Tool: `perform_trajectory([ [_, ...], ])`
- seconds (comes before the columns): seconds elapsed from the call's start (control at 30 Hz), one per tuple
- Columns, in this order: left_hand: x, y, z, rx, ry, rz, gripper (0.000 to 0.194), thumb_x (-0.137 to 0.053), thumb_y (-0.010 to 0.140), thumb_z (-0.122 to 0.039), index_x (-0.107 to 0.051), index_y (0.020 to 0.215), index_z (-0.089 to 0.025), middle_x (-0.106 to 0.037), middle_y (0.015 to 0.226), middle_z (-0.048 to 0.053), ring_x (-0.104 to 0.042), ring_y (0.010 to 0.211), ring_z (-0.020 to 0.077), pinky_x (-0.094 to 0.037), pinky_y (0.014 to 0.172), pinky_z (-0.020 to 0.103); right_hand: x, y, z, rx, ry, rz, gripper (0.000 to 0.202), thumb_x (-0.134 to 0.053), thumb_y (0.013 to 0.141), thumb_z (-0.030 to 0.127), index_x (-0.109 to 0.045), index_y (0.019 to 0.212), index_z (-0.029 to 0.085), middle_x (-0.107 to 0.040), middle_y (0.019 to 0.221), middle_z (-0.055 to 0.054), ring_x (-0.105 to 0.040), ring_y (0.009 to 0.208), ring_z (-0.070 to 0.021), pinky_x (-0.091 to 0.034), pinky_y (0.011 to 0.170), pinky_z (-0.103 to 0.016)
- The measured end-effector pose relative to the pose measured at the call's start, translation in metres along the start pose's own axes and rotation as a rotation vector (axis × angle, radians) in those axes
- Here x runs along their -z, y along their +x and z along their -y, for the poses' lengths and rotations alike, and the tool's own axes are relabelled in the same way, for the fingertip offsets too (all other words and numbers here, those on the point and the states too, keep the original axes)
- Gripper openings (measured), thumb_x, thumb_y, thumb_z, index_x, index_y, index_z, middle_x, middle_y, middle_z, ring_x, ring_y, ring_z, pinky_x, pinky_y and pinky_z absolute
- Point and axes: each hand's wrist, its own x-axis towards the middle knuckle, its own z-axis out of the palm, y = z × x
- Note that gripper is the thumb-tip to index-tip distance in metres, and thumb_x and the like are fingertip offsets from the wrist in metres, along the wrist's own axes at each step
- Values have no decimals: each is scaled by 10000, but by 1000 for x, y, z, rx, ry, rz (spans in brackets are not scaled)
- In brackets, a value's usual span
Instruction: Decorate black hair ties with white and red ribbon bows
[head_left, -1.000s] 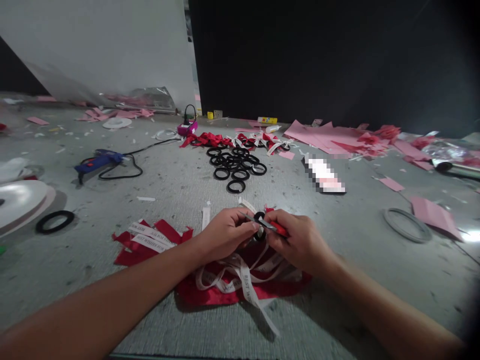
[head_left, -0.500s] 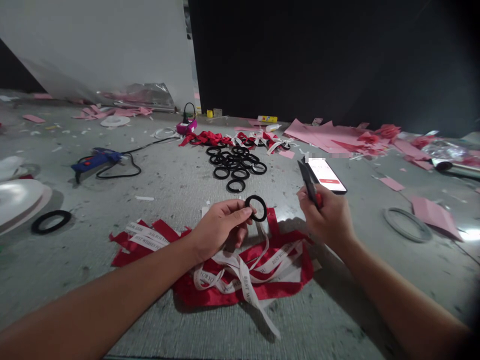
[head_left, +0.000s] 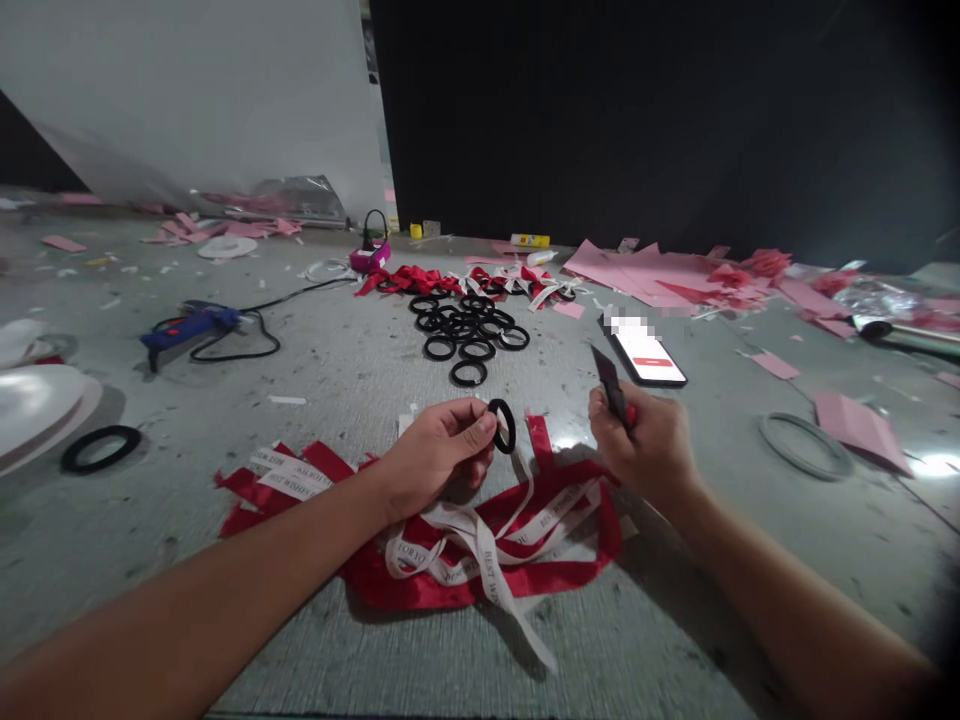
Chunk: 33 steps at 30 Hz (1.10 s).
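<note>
My left hand [head_left: 442,445] pinches a small black ring [head_left: 502,427] between thumb and fingers. A narrow white ribbon [head_left: 491,560] printed with "BEST WISHES" trails below it, though where it meets the ring is hard to make out. In my right hand [head_left: 652,435] are dark-bladed scissors [head_left: 609,382] with a bit of red at the handle, blades pointing up and away, apart from the ring. Under both hands lies a heap of red ribbon [head_left: 420,590] mixed with white printed strips.
Beyond my hands sit a pile of black rings [head_left: 457,325] and a row of red and white bows [head_left: 420,278]. A phone [head_left: 646,350] lies right. Leftward are a blue glue gun [head_left: 191,328], a ribbon spool [head_left: 37,410] and a lone black ring [head_left: 101,450]. Pink paper [head_left: 637,270] lies behind.
The ring in my left hand has turned more edge-on and dipped slightly. My right hand has turned the scissors a little and lowered them slightly. The whole view has shifted a little.
</note>
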Motion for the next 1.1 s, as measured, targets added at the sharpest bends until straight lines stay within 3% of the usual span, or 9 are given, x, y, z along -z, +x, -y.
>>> perform_trajectory([
  [0.17, 0, 0, 0, 17, 4, 9, 269, -613, 885, -405, -533, 802, -162, -513, 605, -32, -476, 486, 67, -397, 483, 205, -3, -2, 4, 12, 7, 59, 191, -476, 829, 254, -461, 643, 208, -403, 486, 51, -365, 449, -99, -303, 475, -253],
  [0.27, 1, 1, 0, 21, 7, 21, 272, -613, 884, -403, -536, 798, -157, -519, 623, -25, -487, 494, 70, -389, 494, 209, -5, -2, 7, -22, 80, 107, 193, -474, 890, 292, -498, 720, 203, -463, 540, 41, -408, 486, -102, -336, 507, -256],
  [0.43, 2, 0, 0, 22, 18, 31, 272, -625, 874, -408, -544, 810, -156, -520, 642, -23, -499, 512, 73, -389, 513, 211, -5, 0, 13, -260, 561, 158, 224, -494, 941, 388, -555, 837, 199, -521, 596, 27, -441, 493, -101, -341, 462, -245],
  [0.6, 2, 0, -1, 41, 34, 32, 266, -612, 883, -406, -541, 813, -160, -521, 640, -26, -498, 520, 74, -390, 522, 210, -5, 5, 12, -456, 982, 177, 191, -667, 847, 342, -555, 841, 189, -479, 574, 54, -393, 456, -74, -285, 411, -224],
  [0.8, 1, -1, -1, 46, 44, 21, 263, -618, 881, -403, -535, 812, -163, -515, 631, -33, -493, 519, 68, -392, 525, 204, -6, 3, 12, -520, 1053, 171, 324, -753, 765, 321, -548, 985, 201, -645, 835, -10, -443, 458, -57, -319, 394, -222],
  [1.1, 0, 0, -2, 52, 59, 6, 270, -641, 860, -406, -538, 809, -162, -518, 664, -29, -498, 528, 69, -401, 528, 210, -4, -3, 20, -545, 1123, 268, 303, -724, 783, 292, -518, 988, 208, -607, 798, 17, -461, 459, -54, -295, 411, -211],
])
